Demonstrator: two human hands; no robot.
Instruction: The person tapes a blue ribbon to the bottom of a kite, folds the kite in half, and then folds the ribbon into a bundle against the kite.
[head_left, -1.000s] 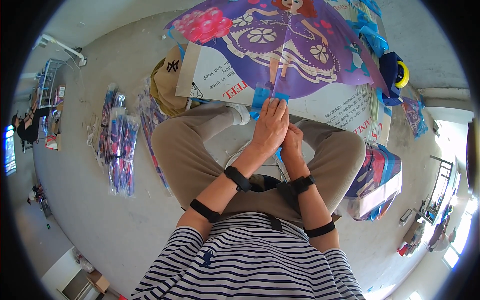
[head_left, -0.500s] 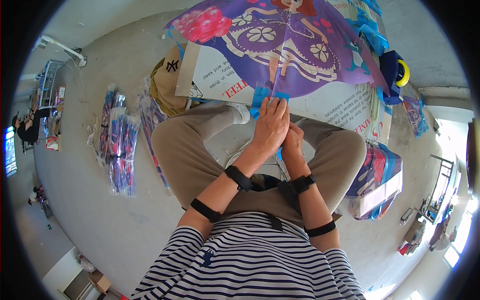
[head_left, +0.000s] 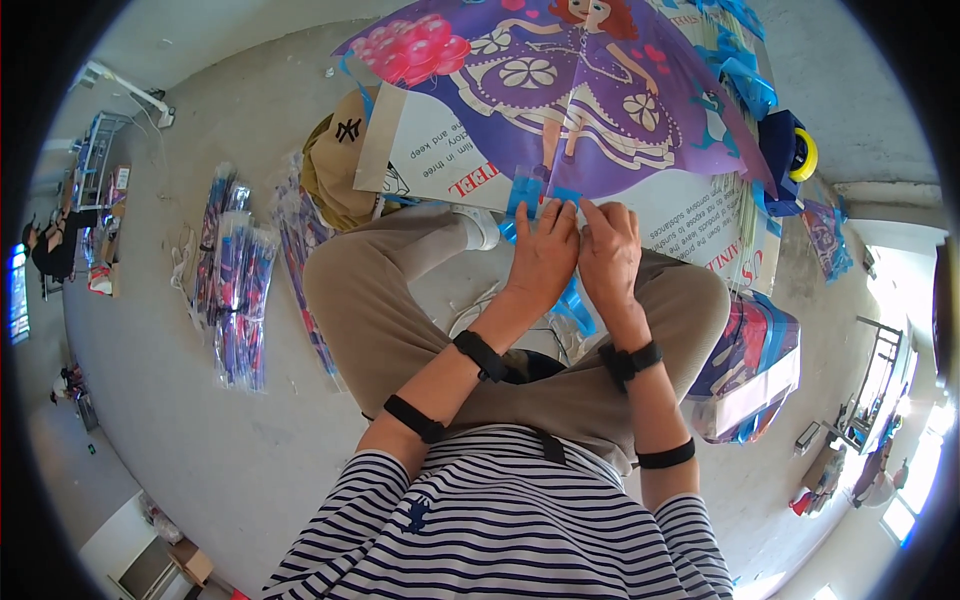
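A purple kite sheet [head_left: 640, 165] printed with a red-haired princess figure and pink balloons lies across a white printed board [head_left: 440, 150] in front of my crossed legs. Blue ribbon [head_left: 523, 192] is at its lower edge. My left hand [head_left: 543, 260] is closed on this ribbon, fingertips at the kite's edge and thumb hidden. Just beside it, my right hand [head_left: 610, 255] has its fingers bent in a pinch at the ribbon's right end. A loose length of the ribbon hangs below, between my hands. What lies under the fingertips is hidden.
A blue tape dispenser with a yellow wheel [head_left: 803, 155] stands at the board's right edge, near bundled blue ribbons [head_left: 745, 80]. Plastic-wrapped bundles [head_left: 240, 300] lie on the floor at left, another package [head_left: 750, 370] by my right knee. A tan cap [head_left: 335, 160] sits left of the board.
My right hand has come out from beneath my left hand and moved right and up to the kite's edge. More of the hanging blue ribbon shows between my hands. The left hand has barely moved.
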